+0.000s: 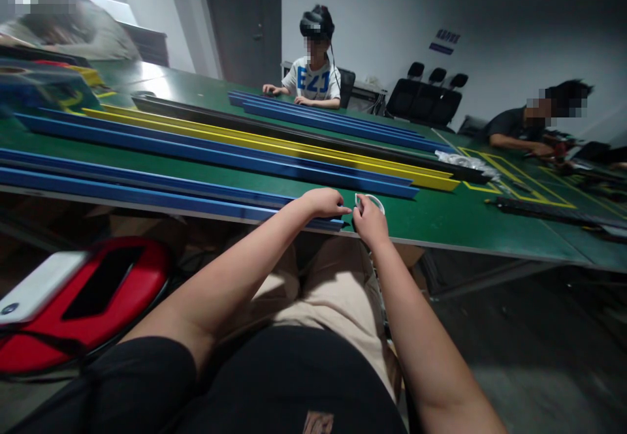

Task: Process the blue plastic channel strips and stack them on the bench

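My left hand [324,203] is closed at the right end of the nearest blue channel strip [206,202], by the table's front edge; what its fingers grip is too small to make out. Just to its right, my right hand [371,220] pinches a thin white strip [376,200] that curves in a loop behind the fingers. The two hands nearly touch at the fingertips. Beyond them a second blue channel [294,165] and a yellow channel [313,151] lie lengthwise on the green table [441,225].
A black channel [313,132] and more blue ones [323,119] lie farther back. Clear plastic wrapping [465,161] sits at their right end. A red stool [142,277] bears a phone and a white box. People sit across the table, at the left and at the right.
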